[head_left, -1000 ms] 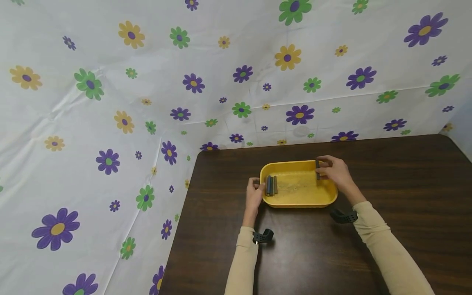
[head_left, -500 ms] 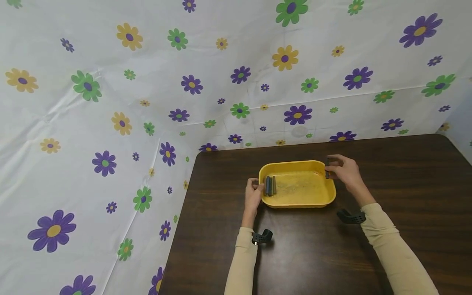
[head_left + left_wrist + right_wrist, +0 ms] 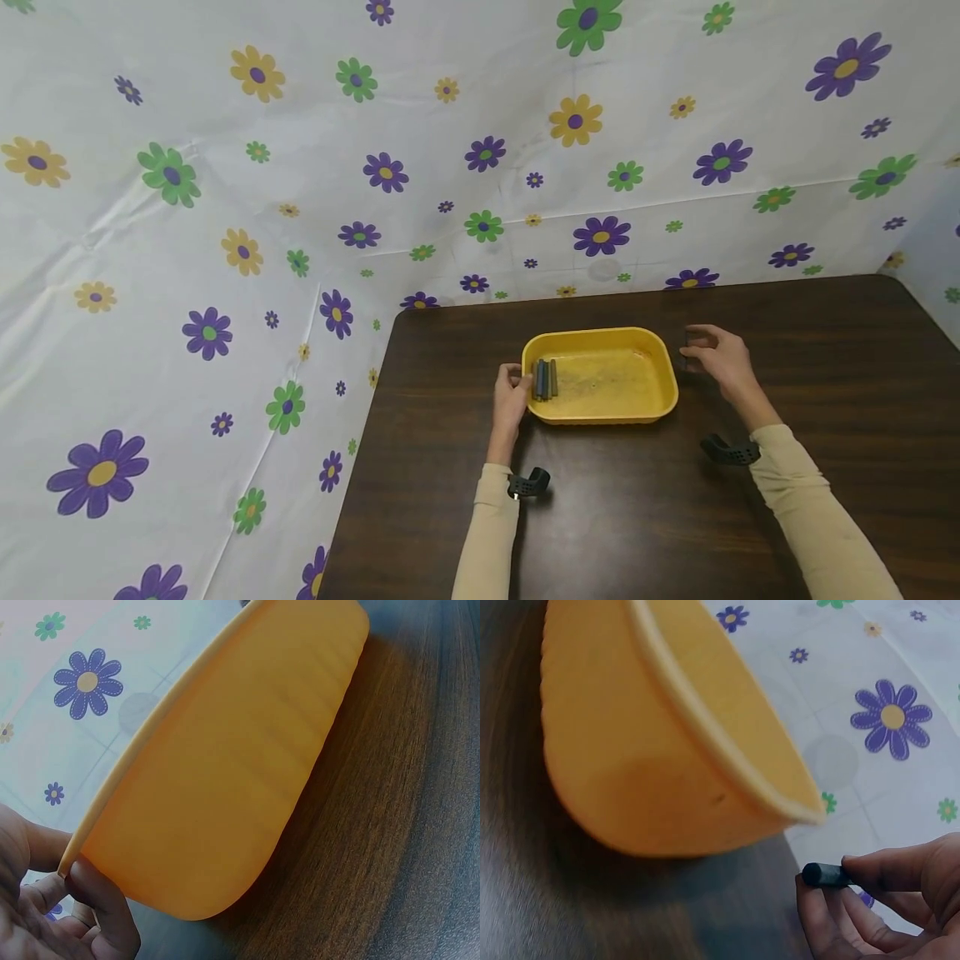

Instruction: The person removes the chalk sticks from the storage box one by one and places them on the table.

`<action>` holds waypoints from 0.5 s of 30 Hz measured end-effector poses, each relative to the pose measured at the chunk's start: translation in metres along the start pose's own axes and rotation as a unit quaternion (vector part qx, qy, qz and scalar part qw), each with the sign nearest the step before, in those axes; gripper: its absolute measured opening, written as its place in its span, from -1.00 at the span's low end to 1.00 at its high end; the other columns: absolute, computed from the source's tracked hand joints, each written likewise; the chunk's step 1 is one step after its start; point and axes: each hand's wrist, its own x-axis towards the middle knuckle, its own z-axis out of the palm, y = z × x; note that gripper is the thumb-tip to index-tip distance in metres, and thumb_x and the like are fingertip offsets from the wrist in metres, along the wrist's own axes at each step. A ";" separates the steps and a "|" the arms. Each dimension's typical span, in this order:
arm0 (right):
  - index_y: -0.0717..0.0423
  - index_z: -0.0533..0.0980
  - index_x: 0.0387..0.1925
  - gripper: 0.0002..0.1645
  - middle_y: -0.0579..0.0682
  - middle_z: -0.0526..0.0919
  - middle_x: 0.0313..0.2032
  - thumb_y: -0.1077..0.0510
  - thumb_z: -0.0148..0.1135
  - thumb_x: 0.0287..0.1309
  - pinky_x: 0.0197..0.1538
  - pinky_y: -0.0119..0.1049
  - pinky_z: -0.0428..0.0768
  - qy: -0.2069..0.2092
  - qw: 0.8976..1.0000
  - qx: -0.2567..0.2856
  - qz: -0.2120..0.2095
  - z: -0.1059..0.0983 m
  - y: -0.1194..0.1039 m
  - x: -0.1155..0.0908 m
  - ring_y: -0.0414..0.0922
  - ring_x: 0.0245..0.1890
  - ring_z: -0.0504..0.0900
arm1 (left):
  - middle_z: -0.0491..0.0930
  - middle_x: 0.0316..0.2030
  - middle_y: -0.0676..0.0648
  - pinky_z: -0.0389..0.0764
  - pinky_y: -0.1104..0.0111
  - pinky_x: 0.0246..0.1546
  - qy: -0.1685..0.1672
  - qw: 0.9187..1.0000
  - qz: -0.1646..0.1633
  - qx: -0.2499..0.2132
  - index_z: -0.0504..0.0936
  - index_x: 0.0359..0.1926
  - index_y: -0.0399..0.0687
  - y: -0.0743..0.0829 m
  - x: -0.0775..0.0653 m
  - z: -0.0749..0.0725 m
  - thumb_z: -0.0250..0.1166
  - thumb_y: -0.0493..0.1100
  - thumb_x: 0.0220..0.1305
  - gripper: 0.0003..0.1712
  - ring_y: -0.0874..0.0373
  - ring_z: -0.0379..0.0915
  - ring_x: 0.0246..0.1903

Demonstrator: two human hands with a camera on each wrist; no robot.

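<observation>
A yellow plastic tray (image 3: 600, 419) stands on the table in the head view. My left hand (image 3: 510, 404) pinches the rim at its left end; in the left wrist view the fingers (image 3: 105, 907) and thumb lie on either side of that edge. Several thin sticks (image 3: 544, 379), dark blue, grey and olive-brown, lie side by side inside the tray, close to this hand. Just beyond the tray's right end, my right hand (image 3: 723, 364) holds a short dark round stick (image 3: 825, 874), crayon-like, between thumb and fingertips. Its far end is hidden by the fingers.
The dark wood-grain table (image 3: 630, 500) extends around the tray on every side. Behind it and to the left hangs a white sheet (image 3: 420, 108) printed with flowers. Black bands (image 3: 528, 482) sit on both wrists.
My right hand has moved right with the dark stick, from over the tray to outside its right end. My left hand keeps its grip on the rim.
</observation>
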 end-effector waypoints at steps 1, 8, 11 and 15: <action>0.44 0.27 0.44 -0.36 0.56 0.49 0.17 0.28 0.18 0.46 -0.20 -0.26 0.73 0.001 1.000 -0.006 -0.001 -0.001 0.003 0.000 -0.18 -0.31 0.74 | 0.55 -0.26 -0.27 0.48 0.26 -0.48 0.000 1.000 0.002 0.002 0.50 0.14 -0.21 0.000 0.000 0.000 0.20 -0.23 0.54 -0.74 0.08 0.43 -0.47; 0.45 0.29 0.43 -0.39 0.57 0.51 0.14 0.32 0.16 0.45 -0.27 -0.35 0.71 0.011 0.999 -0.032 0.006 -0.005 0.016 0.000 -0.29 -0.37 0.69 | 0.55 -0.27 -0.23 0.49 0.27 -0.46 -0.001 1.000 0.000 0.002 0.51 0.15 -0.21 0.000 0.001 0.000 0.20 -0.23 0.53 -0.73 0.11 0.43 -0.46; 0.46 0.30 0.42 -0.39 0.57 0.53 0.12 0.32 0.16 0.44 -0.29 -0.35 0.71 0.020 0.999 -0.045 0.002 -0.006 0.020 0.001 -0.16 -0.33 0.73 | 0.54 -0.27 -0.21 0.45 0.28 -0.49 -0.001 1.000 0.000 -0.002 0.50 0.16 -0.22 0.000 0.001 0.000 0.19 -0.23 0.54 -0.73 0.11 0.42 -0.48; 0.47 0.34 0.38 -0.40 0.56 0.56 0.09 0.31 0.21 0.41 -0.22 -0.17 0.73 0.033 0.996 -0.087 -0.011 -0.009 0.025 0.002 0.18 -0.18 0.74 | 0.54 -0.27 -0.21 0.43 0.30 -0.52 -0.002 1.000 -0.003 -0.003 0.49 0.17 -0.22 0.000 0.000 0.000 0.18 -0.22 0.54 -0.72 0.10 0.40 -0.50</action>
